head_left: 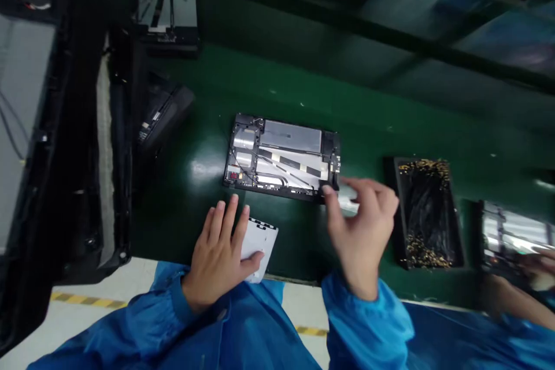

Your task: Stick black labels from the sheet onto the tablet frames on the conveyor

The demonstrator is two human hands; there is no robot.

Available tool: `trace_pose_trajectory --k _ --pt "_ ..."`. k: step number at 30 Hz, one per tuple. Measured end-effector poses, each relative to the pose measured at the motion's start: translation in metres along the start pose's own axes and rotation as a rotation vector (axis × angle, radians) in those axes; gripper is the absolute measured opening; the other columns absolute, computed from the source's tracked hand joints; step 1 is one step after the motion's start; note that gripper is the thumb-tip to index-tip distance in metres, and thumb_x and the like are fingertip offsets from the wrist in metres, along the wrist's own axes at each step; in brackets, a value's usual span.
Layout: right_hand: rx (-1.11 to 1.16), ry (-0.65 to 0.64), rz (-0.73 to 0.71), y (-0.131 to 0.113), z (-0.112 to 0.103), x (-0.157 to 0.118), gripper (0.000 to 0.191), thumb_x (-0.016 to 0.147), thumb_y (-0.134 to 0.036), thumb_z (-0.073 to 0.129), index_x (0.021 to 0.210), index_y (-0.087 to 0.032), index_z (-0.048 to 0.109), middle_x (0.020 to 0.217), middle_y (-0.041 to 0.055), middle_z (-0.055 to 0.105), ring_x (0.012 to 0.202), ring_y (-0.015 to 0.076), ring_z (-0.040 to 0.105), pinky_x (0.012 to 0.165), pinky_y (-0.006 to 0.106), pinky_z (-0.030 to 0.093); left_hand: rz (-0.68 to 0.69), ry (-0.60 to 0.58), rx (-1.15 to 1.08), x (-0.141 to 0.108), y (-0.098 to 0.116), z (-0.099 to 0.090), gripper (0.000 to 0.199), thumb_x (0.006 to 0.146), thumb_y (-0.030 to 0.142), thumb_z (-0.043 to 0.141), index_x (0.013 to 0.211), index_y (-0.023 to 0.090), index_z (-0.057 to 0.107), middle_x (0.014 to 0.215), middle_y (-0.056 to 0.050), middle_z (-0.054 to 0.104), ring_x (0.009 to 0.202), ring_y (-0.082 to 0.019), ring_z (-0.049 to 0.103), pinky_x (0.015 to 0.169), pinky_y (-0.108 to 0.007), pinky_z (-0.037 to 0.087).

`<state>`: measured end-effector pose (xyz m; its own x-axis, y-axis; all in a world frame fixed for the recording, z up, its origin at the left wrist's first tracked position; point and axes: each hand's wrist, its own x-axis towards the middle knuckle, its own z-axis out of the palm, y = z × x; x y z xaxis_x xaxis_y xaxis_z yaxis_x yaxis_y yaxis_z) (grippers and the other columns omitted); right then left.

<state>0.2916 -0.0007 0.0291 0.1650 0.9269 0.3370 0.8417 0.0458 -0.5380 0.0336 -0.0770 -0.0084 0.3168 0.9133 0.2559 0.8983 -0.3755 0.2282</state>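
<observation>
Dark green and faintly glossy, a worktop (277, 84) runs across the view, catching a pale glare at its left. Over it the right hand (364, 219) curls at the lower right corner of an opened flat device (286, 159), thumb and forefinger bent toward that corner; whether they pinch anything I cannot tell. The left hand (223, 260) lies palm down with fingers extended and apart, its thumb resting on a thin white plate (262, 243), smooth and edged with small black blocks; any finer marks are too small to read. The device lies on the worktop just beyond both hands: a rectangular black frame around silvery panels, black-and-pale strips and thin dark wires. To the right stands a shallow black tray (391, 208) of dark, stringy leads (427, 202) with gold-coloured ends bunched at top and bottom. Past it, a co-worker's hand (540, 266) blurs over another device (511, 228). Toward the upper left sits a similar black-framed unit (184, 3) with grey panels.
</observation>
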Motion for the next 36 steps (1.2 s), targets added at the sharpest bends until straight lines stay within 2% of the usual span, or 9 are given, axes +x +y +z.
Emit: trace_pose_trajectory --k 2,4,6,12,16,21,29,33,36 --pt "0.117 -0.141 -0.211 -0.024 0.004 -0.024 0.005 0.106 -0.021 0.071 0.105 -0.025 0.075 0.096 0.0061 0.076 0.091 0.0230 0.074 0.081 0.037 0.064 -0.003 -0.027 0.002 0.002 0.001 -0.001 0.098 0.095 0.065 0.075 0.173 0.015 0.043 0.170 -0.025 0.055 0.156 -0.042 0.052 0.128 -0.052 0.042" --pt "0.259 -0.289 -0.296 -0.042 0.012 -0.046 0.014 0.106 -0.012 0.066 0.108 -0.024 0.073 0.094 0.0042 0.075 0.084 0.0194 0.073 0.074 0.032 0.062 0.004 -0.051 0.004 0.004 0.002 -0.002 0.095 0.095 0.067 0.076 0.174 0.024 0.044 0.171 -0.021 0.055 0.151 -0.041 0.057 0.127 -0.052 0.043" --pt "0.281 -0.335 -0.319 -0.051 0.021 -0.061 0.017 0.106 -0.009 0.064 0.113 -0.023 0.071 0.095 0.0053 0.074 0.082 0.0194 0.072 0.072 0.031 0.062 0.015 -0.071 0.005 0.005 0.002 -0.002 0.092 0.097 0.068 0.074 0.175 0.028 0.044 0.171 -0.019 0.056 0.150 -0.040 0.059 0.126 -0.052 0.043" --pt "0.092 -0.298 -0.415 -0.051 0.033 -0.068 0.020 0.108 -0.008 0.056 0.119 -0.020 0.068 0.093 0.0074 0.069 0.081 0.0219 0.063 0.071 0.034 0.058 0.052 -0.088 0.003 0.007 -0.001 -0.005 0.088 0.096 0.064 0.076 0.172 0.027 0.050 0.171 -0.018 0.056 0.148 -0.041 0.059 0.126 -0.053 0.044" --pt "0.000 -0.288 -0.490 -0.052 0.039 -0.068 0.019 0.105 -0.007 0.050 0.109 -0.020 0.064 0.086 0.0055 0.060 0.077 0.0232 0.053 0.065 0.036 0.049 0.158 -0.112 -0.003 0.011 -0.007 -0.007 0.073 0.102 0.056 0.071 0.168 0.027 0.056 0.171 -0.008 0.059 0.153 -0.037 0.056 0.130 -0.049 0.042" --pt "0.009 -0.331 -0.504 -0.049 0.049 -0.065 0.021 0.101 -0.005 0.051 0.107 -0.021 0.063 0.089 0.0054 0.059 0.082 0.0243 0.054 0.069 0.035 0.050 0.169 -0.190 0.004 0.015 -0.011 -0.006 0.068 0.106 0.052 0.061 0.166 0.019 0.058 0.171 -0.004 0.058 0.159 -0.034 0.051 0.133 -0.045 0.040" --pt "0.248 -0.298 -0.486 -0.044 0.042 -0.048 0.020 0.106 -0.007 0.053 0.108 -0.025 0.060 0.090 0.0047 0.067 0.079 0.0214 0.063 0.068 0.033 0.056 0.135 -0.162 -0.033 0.016 -0.008 -0.006 0.061 0.109 0.049 0.056 0.160 0.018 0.064 0.168 -0.002 0.062 0.155 -0.031 0.054 0.134 -0.041 0.036" --pt "0.119 -0.141 -0.472 -0.041 0.040 -0.027 0.018 0.109 -0.009 0.056 0.111 -0.025 0.065 0.094 0.0046 0.071 0.081 0.0198 0.067 0.073 0.031 0.056 0.105 -0.120 -0.023 0.017 -0.006 -0.001 0.068 0.108 0.055 0.058 0.165 0.019 0.059 0.165 -0.005 0.065 0.155 -0.032 0.053 0.135 -0.039 0.034" --pt "0.003 -0.117 -0.516 -0.041 0.045 -0.013 0.017 0.108 -0.009 0.059 0.113 -0.024 0.066 0.095 0.0047 0.073 0.080 0.0183 0.068 0.072 0.028 0.054 0.083 -0.099 -0.004 0.024 -0.009 0.003 0.081 0.106 0.060 0.059 0.173 0.017 0.046 0.171 -0.008 0.059 0.160 -0.035 0.048 0.135 -0.043 0.033"
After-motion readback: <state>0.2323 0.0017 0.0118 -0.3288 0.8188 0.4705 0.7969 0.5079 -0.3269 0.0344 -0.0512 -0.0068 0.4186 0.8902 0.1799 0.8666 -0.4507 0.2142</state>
